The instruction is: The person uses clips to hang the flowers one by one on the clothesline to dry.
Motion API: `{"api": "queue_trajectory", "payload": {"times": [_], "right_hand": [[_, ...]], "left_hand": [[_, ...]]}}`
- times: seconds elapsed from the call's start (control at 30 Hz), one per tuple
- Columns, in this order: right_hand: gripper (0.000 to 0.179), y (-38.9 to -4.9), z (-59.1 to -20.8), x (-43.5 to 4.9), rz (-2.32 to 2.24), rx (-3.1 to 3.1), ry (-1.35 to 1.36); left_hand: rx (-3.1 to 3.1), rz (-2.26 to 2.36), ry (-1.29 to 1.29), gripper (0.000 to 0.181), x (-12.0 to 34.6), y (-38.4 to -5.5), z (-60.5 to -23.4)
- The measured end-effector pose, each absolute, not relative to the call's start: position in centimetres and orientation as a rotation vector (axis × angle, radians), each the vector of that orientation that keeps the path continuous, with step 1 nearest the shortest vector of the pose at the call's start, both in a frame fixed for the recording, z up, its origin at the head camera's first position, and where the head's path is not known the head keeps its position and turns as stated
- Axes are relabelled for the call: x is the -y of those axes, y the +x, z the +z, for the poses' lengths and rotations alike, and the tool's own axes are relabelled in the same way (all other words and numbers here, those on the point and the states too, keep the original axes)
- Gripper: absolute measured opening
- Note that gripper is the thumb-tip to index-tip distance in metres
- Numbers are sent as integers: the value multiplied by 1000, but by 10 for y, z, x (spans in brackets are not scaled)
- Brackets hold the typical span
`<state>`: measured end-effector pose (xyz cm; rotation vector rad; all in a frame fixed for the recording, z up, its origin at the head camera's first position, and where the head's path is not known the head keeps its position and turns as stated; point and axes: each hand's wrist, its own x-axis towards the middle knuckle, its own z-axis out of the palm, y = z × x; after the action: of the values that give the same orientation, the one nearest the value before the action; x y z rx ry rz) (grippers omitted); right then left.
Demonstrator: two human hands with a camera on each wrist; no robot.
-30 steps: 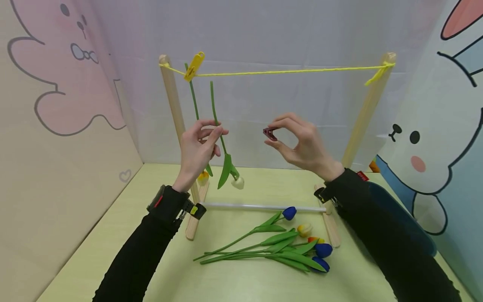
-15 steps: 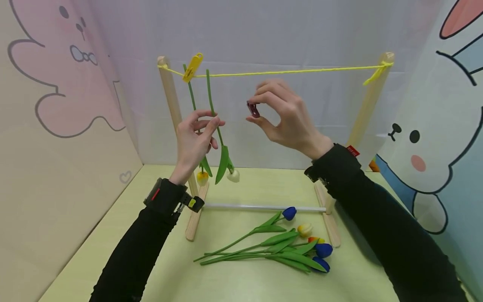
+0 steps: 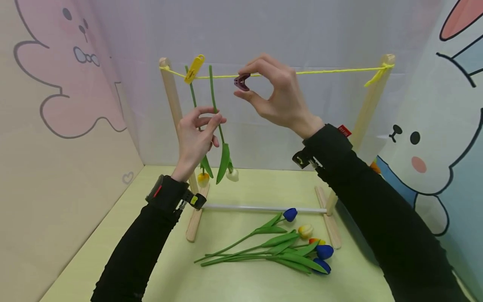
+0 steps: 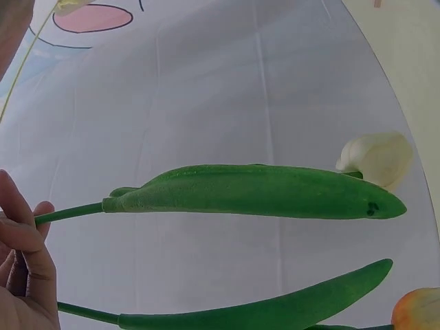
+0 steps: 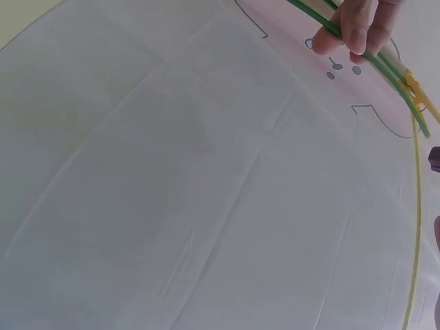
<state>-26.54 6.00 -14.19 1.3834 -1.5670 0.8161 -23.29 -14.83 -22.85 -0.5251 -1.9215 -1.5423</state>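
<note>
My left hand [image 3: 198,134] pinches the green stem of a white artificial tulip [image 3: 224,163], which hangs head down with its stem end rising past the yellow string [image 3: 317,72]. Between thumb and forefinger, my right hand [image 3: 277,90] holds a dark red clothespin [image 3: 242,82] at string height, right of that stem and apart from it. Beside the white flower, a yellow-orange tulip [image 3: 203,179] hangs upside down from the string under a yellow clothespin [image 3: 194,69]. In the left wrist view, the white bloom [image 4: 378,159] and its long leaf [image 4: 254,192] show beyond my fingers.
Two wooden posts [image 3: 363,111] carry the string, joined low down by a pale rod [image 3: 260,207]. Several tulips, among them a blue tulip [image 3: 290,214], lie on the table [image 3: 151,260] in front. A dark container [image 3: 356,226] stands at the right, partly behind my sleeve.
My right hand has risen and moved left with the clothespin, up to the string. My left hand has lifted the white tulip slightly, so its stem end now stands above the string.
</note>
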Motion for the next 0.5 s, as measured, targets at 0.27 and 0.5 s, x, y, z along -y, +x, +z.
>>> {"api": "queue_trajectory", "payload": {"times": [0.27,0.5], "right_hand": [[24,-268,-129,-51,870,1640,1335],[19,-267,-119,-41,947,1729,1272]], "left_hand": [[1924,-1548,-506,28,147,-232,-226],[1922,-1509,-487,26,145,-231,-224]]}}
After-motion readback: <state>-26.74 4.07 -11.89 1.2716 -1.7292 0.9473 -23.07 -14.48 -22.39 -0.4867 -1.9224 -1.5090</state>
